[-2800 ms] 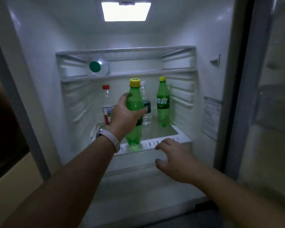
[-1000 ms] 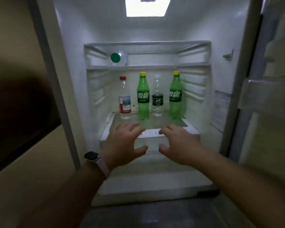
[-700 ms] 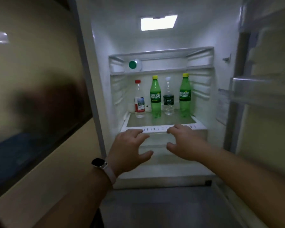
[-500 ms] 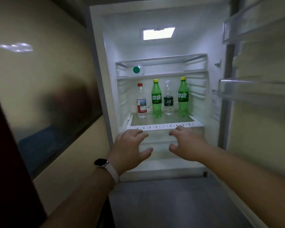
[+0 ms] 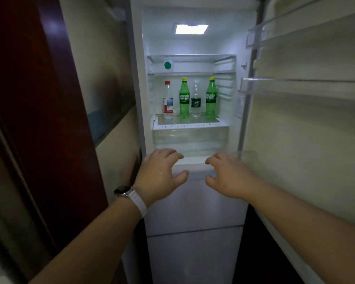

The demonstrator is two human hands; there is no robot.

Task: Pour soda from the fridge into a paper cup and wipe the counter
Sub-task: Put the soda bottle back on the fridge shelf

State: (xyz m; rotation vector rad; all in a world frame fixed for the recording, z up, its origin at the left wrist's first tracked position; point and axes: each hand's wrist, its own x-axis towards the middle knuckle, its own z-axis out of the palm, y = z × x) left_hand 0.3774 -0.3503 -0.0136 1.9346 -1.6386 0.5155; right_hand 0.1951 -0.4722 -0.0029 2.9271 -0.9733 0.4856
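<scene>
View pulled back from fridge (image 5: 193, 48); left hand (image 5: 161, 177), right hand (image 5: 226, 178) spread, empty. Fetch step: next, grab soda bottle (image 5: 184, 98).

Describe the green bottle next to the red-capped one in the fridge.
The green bottle is slim translucent green plastic with a yellow cap and a green label in white characters. It stands upright on the glass shelf, between the red-capped bottle and a clear bottle. Neither hand touches it.
</scene>
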